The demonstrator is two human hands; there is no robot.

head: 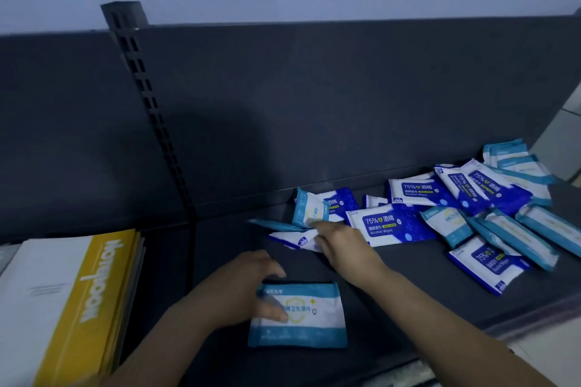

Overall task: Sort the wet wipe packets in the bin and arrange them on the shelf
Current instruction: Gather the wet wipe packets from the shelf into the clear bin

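Observation:
A light-blue and white wipe packet (301, 317) lies flat near the front of the dark shelf (408, 289). My left hand (248, 283) holds its left end, thumb on top. My right hand (336, 242) reaches into the scattered pile and pinches another light-blue packet (309, 209) at its lower edge, lifting it on end. Dark-blue "75%" alcohol wipe packets (390, 225) and more light-blue ones (518, 236) lie jumbled across the right part of the shelf.
A stack of yellow and white boxes (63, 302) fills the shelf bay on the left. A slotted upright post (147, 104) divides the dark back panel. The shelf's front edge (518, 320) runs along the lower right.

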